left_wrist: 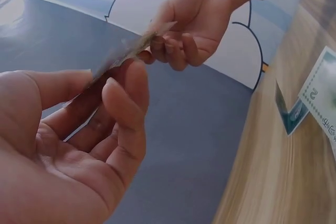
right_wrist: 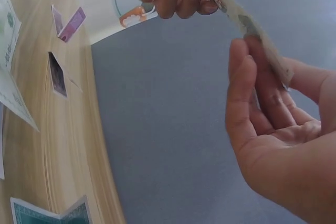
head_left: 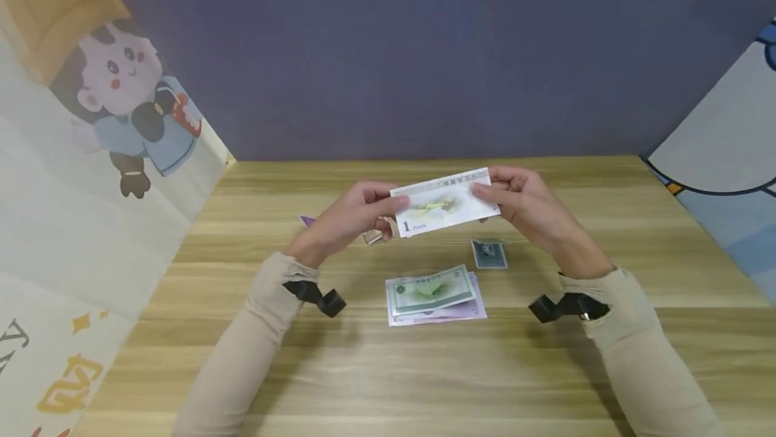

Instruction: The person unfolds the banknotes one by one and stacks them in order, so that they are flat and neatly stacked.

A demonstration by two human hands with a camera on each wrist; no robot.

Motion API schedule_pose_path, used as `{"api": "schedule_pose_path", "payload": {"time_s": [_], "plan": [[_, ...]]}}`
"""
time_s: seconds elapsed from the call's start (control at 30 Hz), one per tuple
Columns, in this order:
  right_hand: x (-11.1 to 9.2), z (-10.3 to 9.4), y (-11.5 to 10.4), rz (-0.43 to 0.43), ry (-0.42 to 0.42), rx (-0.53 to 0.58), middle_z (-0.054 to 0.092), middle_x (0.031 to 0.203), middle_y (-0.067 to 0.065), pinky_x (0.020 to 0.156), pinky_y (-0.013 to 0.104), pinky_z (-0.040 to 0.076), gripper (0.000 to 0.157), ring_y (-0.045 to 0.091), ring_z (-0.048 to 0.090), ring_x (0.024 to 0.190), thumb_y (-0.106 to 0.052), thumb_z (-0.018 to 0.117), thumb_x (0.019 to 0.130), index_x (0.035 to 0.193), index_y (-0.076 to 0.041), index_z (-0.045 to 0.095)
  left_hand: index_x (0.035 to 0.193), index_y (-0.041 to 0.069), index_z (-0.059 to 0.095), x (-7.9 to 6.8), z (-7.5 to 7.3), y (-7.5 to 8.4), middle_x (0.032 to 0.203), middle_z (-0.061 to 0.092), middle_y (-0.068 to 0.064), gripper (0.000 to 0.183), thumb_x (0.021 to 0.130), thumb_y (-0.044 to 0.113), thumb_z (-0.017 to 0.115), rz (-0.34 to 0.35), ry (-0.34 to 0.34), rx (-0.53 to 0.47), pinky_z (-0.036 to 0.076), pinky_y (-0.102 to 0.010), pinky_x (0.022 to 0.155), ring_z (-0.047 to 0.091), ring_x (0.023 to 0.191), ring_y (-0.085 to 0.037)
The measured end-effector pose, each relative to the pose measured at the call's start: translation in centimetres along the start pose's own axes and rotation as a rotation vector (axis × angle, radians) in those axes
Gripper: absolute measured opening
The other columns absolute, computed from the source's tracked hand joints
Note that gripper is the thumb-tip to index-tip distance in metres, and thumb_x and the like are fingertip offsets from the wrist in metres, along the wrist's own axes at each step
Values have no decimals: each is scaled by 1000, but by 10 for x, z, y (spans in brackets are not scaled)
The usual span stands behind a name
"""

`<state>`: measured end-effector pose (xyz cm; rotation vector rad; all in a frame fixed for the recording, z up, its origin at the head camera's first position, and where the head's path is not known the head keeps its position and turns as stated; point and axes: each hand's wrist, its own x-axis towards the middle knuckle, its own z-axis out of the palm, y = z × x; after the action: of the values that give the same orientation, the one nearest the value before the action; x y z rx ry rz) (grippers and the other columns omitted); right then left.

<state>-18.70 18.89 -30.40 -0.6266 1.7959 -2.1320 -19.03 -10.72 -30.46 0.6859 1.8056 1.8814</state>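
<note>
A pale banknote [head_left: 445, 205] marked 1 YUAN is stretched between both hands above the table, tilted slightly up toward the right. My left hand [head_left: 354, 215] pinches its left end between thumb and fingers. At the other end, my right hand [head_left: 533, 211] pinches it the same way, thumb on the near face. In the right wrist view the note looks thin and slightly bent, seen almost edge-on. Below the hands lies a green banknote [head_left: 430, 289] on top of a purple-toned banknote [head_left: 479, 302].
A small folded teal note [head_left: 489, 254] lies below the right hand. Behind the left hand, a folded brown note [head_left: 374, 236] and a folded purple note [head_left: 307, 220] are partly hidden. The wooden table [head_left: 394, 383] meets a dark blue-grey panel [head_left: 388, 53] at the back.
</note>
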Motion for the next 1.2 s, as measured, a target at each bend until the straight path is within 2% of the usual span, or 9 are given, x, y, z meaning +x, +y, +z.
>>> {"api": "schedule_pose_path", "payload": {"time_s": [0.1, 0.17, 0.37, 0.57, 0.73, 0.93, 1.0, 1.1, 1.2], "plan": [[-1, 0, 1, 25, 2, -39, 70, 99, 9, 69, 28, 57, 17, 17, 66, 80, -6, 59, 100, 112, 4, 64, 82, 6, 63, 2, 1, -1, 82, 49, -7, 21, 101, 13, 57, -13, 31, -6, 50, -26, 56, 54, 61, -17], [-2, 1, 1, 36, 12, -85, 69, 95, 8, 69, 28, 57, 17, 16, 65, 78, -9, 61, 99, 111, 3, 64, 80, 4, 60, 3, 2, -1, 80, 49, -5, 24, 102, 14, 57, -18, 44, -10, 49, -26, 56, 52, 60, -17], [-5, 8, 6, 70, 66, -201, 59, 74, 1, 68, 30, 57, 17, 14, 59, 68, -17, 66, 97, 93, -1, 62, 75, 1, 52, 0, 2, -4, 73, 49, -6, 30, 102, 14, 56, -16, 68, 12, 49, -26, 55, 54, 58, -15], [-10, 14, 26, 146, 71, -162, 58, 70, 1, 64, 36, 58, 22, 15, 58, 63, -20, 67, 97, 85, -5, 57, 79, 5, 57, -11, 2, -10, 70, 56, -6, 26, 102, 17, 56, -34, 55, 72, 50, -27, 58, 55, 58, -15], [-18, 14, 36, 144, 6, -64, 53, 69, -1, 62, 29, 55, 23, 11, 52, 62, -13, 63, 99, 79, -8, 53, 84, 3, 61, -22, 3, -20, 74, 59, -6, 22, 102, 15, 56, -67, 32, 64, 51, -27, 59, 59, 61, -16], [-26, 12, 47, 160, -120, -5, 72, 88, 3, 70, 28, 56, 12, 13, 68, 78, -8, 56, 101, 94, -7, 65, 99, -4, 67, -34, 4, -31, 85, 67, -9, 22, 101, 15, 58, -94, -2, 36, 49, -24, 57, 59, 64, -14], [-28, 12, 53, 175, -152, -17, 73, 89, 4, 74, 30, 57, 14, 15, 69, 81, -8, 55, 102, 89, -9, 61, 110, -6, 68, -37, 3, -36, 92, 72, -11, 24, 101, 15, 58, -112, -16, 56, 49, -23, 57, 60, 66, -16], [-31, 10, 62, 208, -171, -45, 72, 93, 6, 77, 34, 58, 16, 18, 70, 86, -8, 56, 101, 85, -8, 55, 113, -6, 68, -41, 1, -45, 92, 73, -11, 27, 101, 16, 59, -142, -36, 121, 52, -27, 58, 61, 67, -18], [-32, 9, 70, 259, -165, -126, 73, 98, 10, 73, 35, 59, 9, 19, 70, 82, -11, 61, 99, 95, -3, 60, 110, -4, 68, -42, 0, -54, 89, 71, -10, 25, 100, 18, 60, -167, -56, 178, 55, -31, 60, 61, 66, -20]]}}
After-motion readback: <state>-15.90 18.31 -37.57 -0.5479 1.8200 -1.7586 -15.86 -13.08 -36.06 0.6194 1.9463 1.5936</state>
